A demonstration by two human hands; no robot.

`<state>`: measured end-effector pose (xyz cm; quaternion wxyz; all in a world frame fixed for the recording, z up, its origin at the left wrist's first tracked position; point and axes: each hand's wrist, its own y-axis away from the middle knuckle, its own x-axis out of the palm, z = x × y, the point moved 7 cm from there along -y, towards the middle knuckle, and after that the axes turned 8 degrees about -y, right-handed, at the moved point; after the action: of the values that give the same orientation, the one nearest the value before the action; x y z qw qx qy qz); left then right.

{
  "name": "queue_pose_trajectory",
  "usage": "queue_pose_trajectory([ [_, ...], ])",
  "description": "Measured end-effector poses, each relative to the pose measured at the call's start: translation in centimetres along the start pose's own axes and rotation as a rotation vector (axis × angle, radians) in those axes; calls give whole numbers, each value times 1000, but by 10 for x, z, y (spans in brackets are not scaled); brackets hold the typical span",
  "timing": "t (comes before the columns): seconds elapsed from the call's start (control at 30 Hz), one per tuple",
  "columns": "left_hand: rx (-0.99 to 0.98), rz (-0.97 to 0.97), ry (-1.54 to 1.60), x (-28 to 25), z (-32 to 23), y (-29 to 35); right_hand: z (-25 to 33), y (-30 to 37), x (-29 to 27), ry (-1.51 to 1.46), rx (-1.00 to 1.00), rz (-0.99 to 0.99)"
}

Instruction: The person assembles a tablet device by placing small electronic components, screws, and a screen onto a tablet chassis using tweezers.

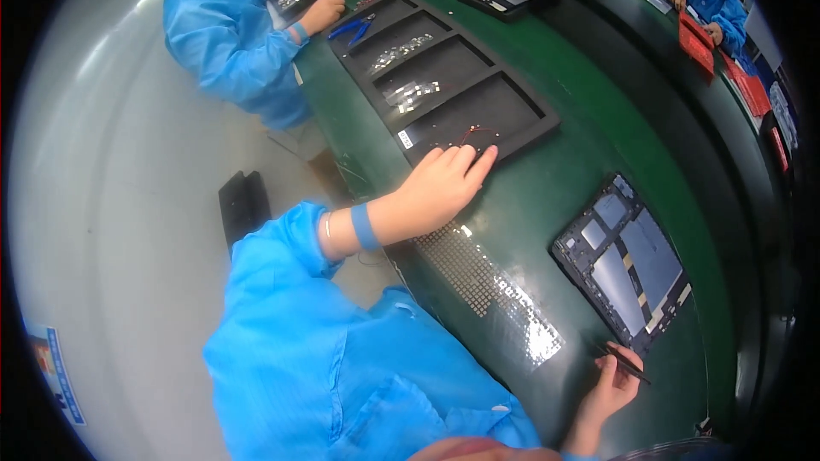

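L hand (448, 183) is at the lower end of the black tray (541, 125), upper ctr of frame, near a thin red wire (472, 131); can't tell if it grips anything. R hand (617, 380), lower R, is pinched on a slim dark tool (630, 364) by the bottom corner of the open tablet-like unit (628, 265), R of ctr. Wire's prob. light, limp: take it by an end. Unit's prob. stiff but fragile inside: hold outer edges only.
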<state>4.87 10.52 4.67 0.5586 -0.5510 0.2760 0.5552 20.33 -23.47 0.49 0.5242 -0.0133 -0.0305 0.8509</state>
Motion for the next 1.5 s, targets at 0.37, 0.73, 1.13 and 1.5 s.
queue_pose_trajectory([
  [0.37, 95, 100, 298, -62, 2, 18, 20, 29, 101, -116, 36, 826],
  [0.73, -280, 307, -199, -63, 140, 191, 2, 18, 33, -125, 262, 424],
  [1.13, -261, 294, -413, -18, 279, 245, -1, 16, 29, -94, 265, 344],
  [1.5, -583, 627, -569, -26, 307, 171, -1, 14, 27, -76, 288, 325],
])
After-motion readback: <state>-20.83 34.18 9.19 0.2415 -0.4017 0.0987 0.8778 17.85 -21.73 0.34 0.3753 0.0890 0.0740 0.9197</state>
